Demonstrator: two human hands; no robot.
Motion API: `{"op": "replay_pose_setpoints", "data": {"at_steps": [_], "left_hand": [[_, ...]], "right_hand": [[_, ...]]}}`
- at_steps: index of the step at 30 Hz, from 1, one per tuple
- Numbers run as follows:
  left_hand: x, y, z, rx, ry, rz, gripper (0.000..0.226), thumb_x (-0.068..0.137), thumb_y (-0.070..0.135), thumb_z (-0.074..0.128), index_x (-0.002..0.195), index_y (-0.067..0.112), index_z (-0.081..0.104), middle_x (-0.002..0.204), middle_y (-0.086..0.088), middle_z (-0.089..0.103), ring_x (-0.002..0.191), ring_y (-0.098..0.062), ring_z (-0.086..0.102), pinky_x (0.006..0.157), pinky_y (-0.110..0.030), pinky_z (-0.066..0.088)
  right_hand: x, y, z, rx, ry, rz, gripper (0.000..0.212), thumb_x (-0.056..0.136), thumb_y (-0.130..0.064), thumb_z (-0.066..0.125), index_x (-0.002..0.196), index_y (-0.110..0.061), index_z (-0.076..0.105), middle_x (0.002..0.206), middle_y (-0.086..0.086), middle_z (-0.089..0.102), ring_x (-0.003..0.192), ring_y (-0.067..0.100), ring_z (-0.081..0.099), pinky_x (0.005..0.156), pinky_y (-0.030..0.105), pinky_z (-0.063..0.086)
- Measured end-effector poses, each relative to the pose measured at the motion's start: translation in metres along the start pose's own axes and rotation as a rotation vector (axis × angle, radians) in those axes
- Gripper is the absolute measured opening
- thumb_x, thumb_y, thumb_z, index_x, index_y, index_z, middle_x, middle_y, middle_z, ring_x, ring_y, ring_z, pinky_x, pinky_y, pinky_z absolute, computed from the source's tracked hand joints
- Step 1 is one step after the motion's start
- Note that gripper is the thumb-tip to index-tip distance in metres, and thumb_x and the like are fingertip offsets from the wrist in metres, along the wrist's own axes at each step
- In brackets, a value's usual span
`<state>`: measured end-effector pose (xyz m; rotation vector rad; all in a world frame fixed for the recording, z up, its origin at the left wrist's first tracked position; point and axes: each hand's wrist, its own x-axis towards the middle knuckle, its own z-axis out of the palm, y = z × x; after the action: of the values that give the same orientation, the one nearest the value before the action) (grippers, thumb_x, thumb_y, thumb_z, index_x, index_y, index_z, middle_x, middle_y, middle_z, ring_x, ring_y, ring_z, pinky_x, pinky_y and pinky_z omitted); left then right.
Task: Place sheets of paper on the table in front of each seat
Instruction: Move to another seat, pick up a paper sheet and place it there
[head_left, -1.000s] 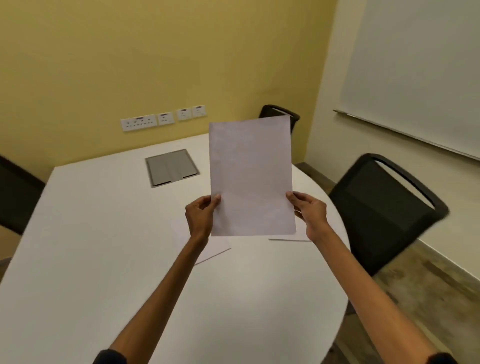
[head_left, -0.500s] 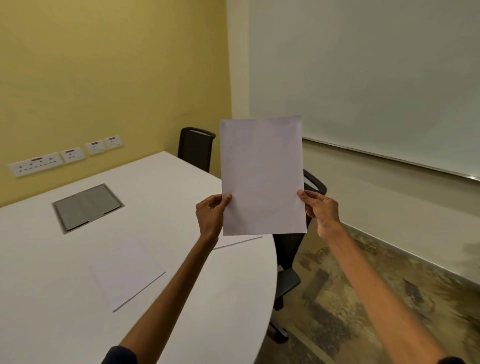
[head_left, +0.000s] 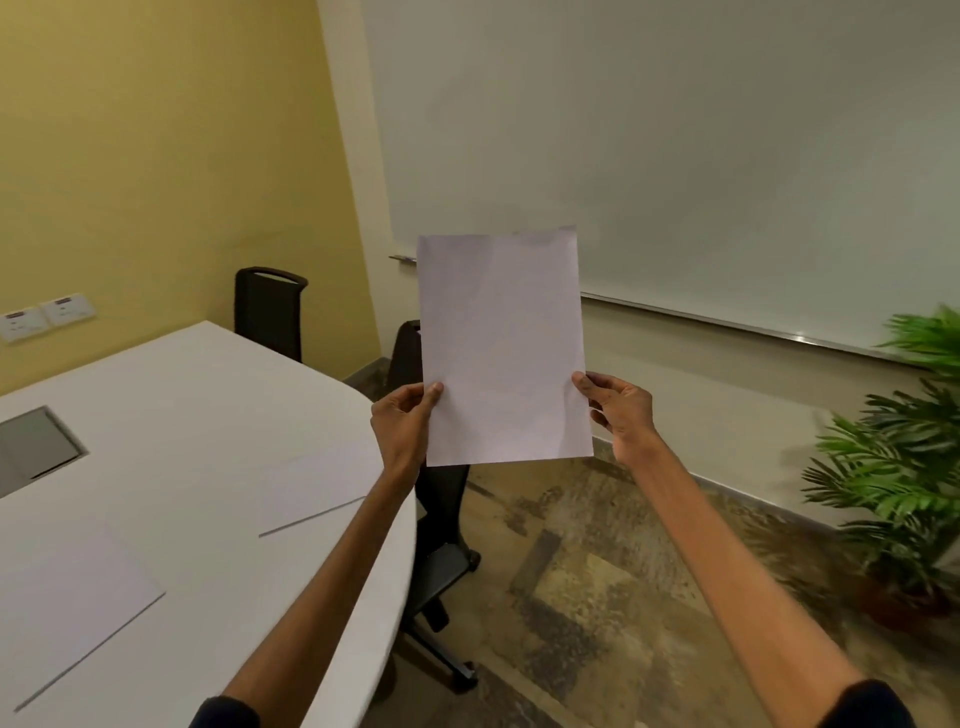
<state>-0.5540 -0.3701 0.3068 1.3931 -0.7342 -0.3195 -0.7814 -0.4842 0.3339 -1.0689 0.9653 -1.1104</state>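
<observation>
Head view: our left hand (head_left: 402, 426) and right hand (head_left: 621, 410) pinching a blank sheet of paper (head_left: 503, 345) upright by its lower edges, out beyond the white table (head_left: 218, 415) rim (above a black chair (head_left: 441, 519)), two sheets (head_left: 317, 483) lying flat on the tabletop.

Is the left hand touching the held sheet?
Touching. The head view shows the left hand with its thumb pressed on the held sheet's left edge.

Blank white sheet (head_left: 503, 348) held upright off table (head_left: 208, 426); 2 sheets, maybe stacks (head_left: 317, 486) (head_left: 67, 608), lie flat on it
</observation>
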Motion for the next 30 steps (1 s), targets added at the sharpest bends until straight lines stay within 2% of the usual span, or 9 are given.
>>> {"op": "replay_pose_setpoints", "data": {"at_steps": [6,10,14,19,22,24,27,29,30], "left_hand": [[0.008,-0.014,0.080,0.000,-0.018,-0.023,0.021,0.088,0.025,0.073,0.099,0.007,0.075,0.093,-0.003,0.073,0.084,-0.020,0.069,0.080,-0.031,0.057],[0.034,-0.029,0.129,0.001,-0.019,-0.029,0.018,0.089,0.025,0.071,0.097,0.009,0.075,0.089,-0.001,0.072,0.086,-0.023,0.069,0.081,-0.033,0.058],[0.067,-0.051,0.184,-0.008,-0.014,-0.038,0.016,0.090,0.024,0.069,0.097,0.010,0.074,0.086,0.002,0.072,0.081,-0.013,0.067,0.083,-0.032,0.057],[0.130,-0.074,0.257,-0.030,0.010,-0.055,0.010,0.091,0.024,0.068,0.091,0.015,0.073,0.084,0.001,0.071,0.078,-0.012,0.065,0.079,-0.033,0.056],[0.170,-0.082,0.297,-0.007,0.037,-0.031,0.015,0.091,0.025,0.069,0.088,0.011,0.072,0.079,-0.003,0.069,0.072,-0.016,0.062,0.073,-0.037,0.054],[0.193,-0.087,0.321,0.029,0.046,-0.016,0.019,0.091,0.027,0.069,0.088,0.009,0.073,0.075,-0.003,0.069,0.069,-0.015,0.060,0.068,-0.033,0.051],[0.226,-0.094,0.349,0.043,0.066,-0.016,0.022,0.091,0.029,0.069,0.088,0.008,0.073,0.073,0.003,0.068,0.066,-0.010,0.059,0.063,-0.023,0.048],[0.248,-0.100,0.366,0.041,0.082,-0.025,0.021,0.091,0.028,0.069,0.086,0.008,0.072,0.073,0.001,0.067,0.066,-0.010,0.059,0.065,-0.026,0.048],[0.259,-0.105,0.373,0.033,0.095,-0.030,0.022,0.091,0.027,0.069,0.085,0.007,0.072,0.073,-0.002,0.067,0.066,-0.012,0.058,0.065,-0.027,0.047]], "right_hand": [[0.054,-0.011,-0.052,0.028,0.028,-0.005,0.016,0.076,-0.018,0.081,0.089,-0.015,0.074,0.083,-0.001,0.073,0.076,0.013,0.061,0.068,0.025,0.046],[0.103,-0.008,-0.073,0.038,0.043,0.012,0.014,0.076,-0.018,0.081,0.088,-0.016,0.074,0.083,-0.001,0.072,0.078,0.014,0.060,0.068,0.025,0.046],[0.168,-0.002,-0.089,0.021,0.056,0.020,0.017,0.076,-0.020,0.081,0.091,-0.016,0.075,0.089,-0.001,0.074,0.083,0.015,0.063,0.072,0.026,0.047],[0.269,-0.005,-0.097,-0.012,0.046,0.009,0.018,0.074,-0.024,0.082,0.090,-0.020,0.074,0.090,-0.004,0.075,0.086,0.013,0.066,0.073,0.027,0.050],[0.328,-0.011,-0.100,-0.004,0.025,0.004,0.022,0.076,-0.024,0.082,0.094,-0.016,0.074,0.094,-0.002,0.074,0.088,0.014,0.066,0.071,0.027,0.048],[0.365,-0.016,-0.100,-0.008,0.020,0.002,0.026,0.077,-0.022,0.081,0.099,-0.010,0.074,0.095,0.002,0.073,0.087,0.016,0.064,0.070,0.028,0.048],[0.414,-0.016,-0.099,0.002,0.023,0.009,0.026,0.078,-0.020,0.080,0.100,-0.009,0.073,0.103,0.009,0.073,0.094,0.022,0.065,0.078,0.038,0.052],[0.448,-0.014,-0.092,0.005,0.027,0.024,0.026,0.078,-0.020,0.080,0.100,-0.009,0.073,0.108,0.012,0.072,0.099,0.025,0.064,0.085,0.041,0.052],[0.465,-0.012,-0.087,0.002,0.020,0.030,0.026,0.078,-0.020,0.080,0.101,-0.010,0.073,0.109,0.011,0.072,0.100,0.025,0.064,0.084,0.040,0.051]]}}
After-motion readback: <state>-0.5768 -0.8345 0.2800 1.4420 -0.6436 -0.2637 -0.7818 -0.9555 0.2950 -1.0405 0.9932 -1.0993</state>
